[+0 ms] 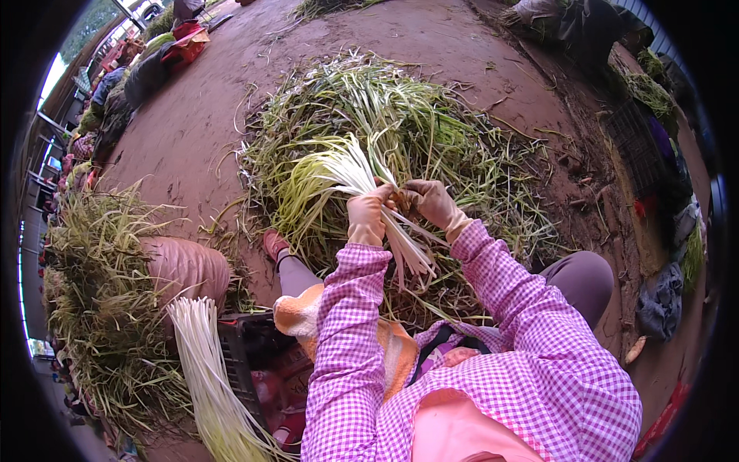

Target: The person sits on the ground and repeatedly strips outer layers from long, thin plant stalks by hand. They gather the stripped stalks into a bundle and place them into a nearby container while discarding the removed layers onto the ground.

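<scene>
My left hand, in a pale rubber glove, grips a bundle of chive-like stalks around the middle. Its yellow-green leaves spread to the far left, and its white stem ends point back towards my lap. Close beside it, my gloved right hand has its fingertips pinched together at a single greener stalk on the bundle's right side. The fingers partly hide what they pinch. Beneath both hands lies a broad heap of loose green leaves and stalks, some of them wilted.
At my left, a long bunch of white stalks leans over a dark plastic crate. Beyond it are a pink wrapped bundle and a tall leaf pile. A black crate and a dark cloth lie at the right.
</scene>
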`<state>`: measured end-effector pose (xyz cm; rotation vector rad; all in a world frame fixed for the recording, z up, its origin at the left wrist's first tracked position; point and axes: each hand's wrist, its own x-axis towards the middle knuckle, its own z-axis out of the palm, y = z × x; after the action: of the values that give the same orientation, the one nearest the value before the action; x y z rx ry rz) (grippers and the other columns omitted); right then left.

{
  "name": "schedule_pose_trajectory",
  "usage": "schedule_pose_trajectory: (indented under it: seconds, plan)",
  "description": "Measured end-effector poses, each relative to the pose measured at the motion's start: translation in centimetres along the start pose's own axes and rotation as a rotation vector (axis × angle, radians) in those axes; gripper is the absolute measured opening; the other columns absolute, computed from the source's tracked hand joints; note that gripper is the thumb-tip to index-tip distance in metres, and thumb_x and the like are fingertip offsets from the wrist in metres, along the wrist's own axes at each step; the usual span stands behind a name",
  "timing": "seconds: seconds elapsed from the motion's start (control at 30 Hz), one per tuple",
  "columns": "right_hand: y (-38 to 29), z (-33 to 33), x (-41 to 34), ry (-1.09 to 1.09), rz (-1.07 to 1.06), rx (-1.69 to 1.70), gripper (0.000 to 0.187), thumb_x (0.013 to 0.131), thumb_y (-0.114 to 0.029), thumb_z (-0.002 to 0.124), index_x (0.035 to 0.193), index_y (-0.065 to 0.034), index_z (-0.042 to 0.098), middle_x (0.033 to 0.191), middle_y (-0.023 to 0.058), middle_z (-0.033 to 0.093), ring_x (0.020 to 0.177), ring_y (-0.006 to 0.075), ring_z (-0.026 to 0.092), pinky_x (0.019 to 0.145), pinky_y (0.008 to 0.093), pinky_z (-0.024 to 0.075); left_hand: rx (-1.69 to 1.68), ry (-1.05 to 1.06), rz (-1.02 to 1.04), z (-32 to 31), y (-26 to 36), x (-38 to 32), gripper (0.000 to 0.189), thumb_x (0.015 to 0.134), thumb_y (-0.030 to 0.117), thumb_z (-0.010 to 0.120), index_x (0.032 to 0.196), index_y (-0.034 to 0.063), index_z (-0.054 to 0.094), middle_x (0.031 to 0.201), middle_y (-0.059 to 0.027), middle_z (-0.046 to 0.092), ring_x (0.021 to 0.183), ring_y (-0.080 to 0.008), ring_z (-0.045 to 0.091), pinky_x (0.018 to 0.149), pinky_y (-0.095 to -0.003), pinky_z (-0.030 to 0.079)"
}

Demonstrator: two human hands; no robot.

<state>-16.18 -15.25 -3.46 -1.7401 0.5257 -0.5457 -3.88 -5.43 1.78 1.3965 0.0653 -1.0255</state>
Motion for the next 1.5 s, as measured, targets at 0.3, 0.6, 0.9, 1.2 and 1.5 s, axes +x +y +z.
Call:
schedule_pose_trajectory:
  seconds: [0.3,0.6,0.9,1.2,1.5]
  plan:
    - [11.7,-3.5,-1.2,0.751,0.592,1.068,0.016,0.092,-0.024,0.059,0.090,-0.0135,0.071,0.070,-0.0047,0.068,0.056,0.0096,0.060,0.050,0.0310,0.0478,-0.216,0.100,0.031,-0.2,1.3,1.1,0.011,0.083,0.000,0.069,0.090,-0.0078,0.067,0.073,-0.0091,0.064,0.052,-0.0118,0.054,0.046,-0.0266,0.053]
    - [11.8,-15.5,-1.4,0.975,0.405,-0.469,0.016,0.094,-0.014,0.056,0.103,-0.0056,0.067,0.088,0.0096,0.071,0.064,0.0170,0.065,0.053,0.0278,0.0524,-0.150,-0.021,0.028,-3.8,2.9,0.5,0.017,0.090,0.002,0.062,0.106,-0.0010,0.065,0.082,-0.0076,0.066,0.052,-0.0095,0.048,0.050,-0.0269,0.051]
    - [-5.4,1.8,1.2,0.005,0.208,-0.361,0.033,0.093,-0.033,0.063,0.105,-0.0034,0.071,0.083,0.0060,0.072,0.062,0.0118,0.061,0.058,0.0240,0.0498,0.047,-0.022,-0.014,-2.5,1.4,1.2,0.013,0.085,0.008,0.070,0.090,-0.0040,0.069,0.068,-0.0071,0.063,0.050,-0.0123,0.052,0.043,-0.0266,0.049]
    - [-7.0,-6.8,0.5,0.363,0.010,0.467,0.027,0.088,-0.030,0.069,0.097,-0.0049,0.071,0.087,0.0049,0.072,0.063,0.0092,0.065,0.051,0.0203,0.0493,0.337,0.183,0.075,-4.2,-1.5,4.0,0.009,0.075,-0.005,0.072,0.081,-0.0091,0.066,0.065,-0.0118,0.066,0.044,-0.0152,0.058,0.041,-0.0264,0.048]
    - [-11.2,-17.1,3.9,0.266,-0.177,0.989,0.030,0.094,-0.027,0.061,0.106,0.0002,0.065,0.083,0.0052,0.069,0.060,0.0080,0.062,0.049,0.0209,0.0516,1.079,0.224,-0.043,-7.5,-1.0,3.9,0.023,0.083,0.006,0.070,0.100,-0.0069,0.062,0.078,-0.0127,0.069,0.054,-0.0150,0.066,0.046,-0.0232,0.053]
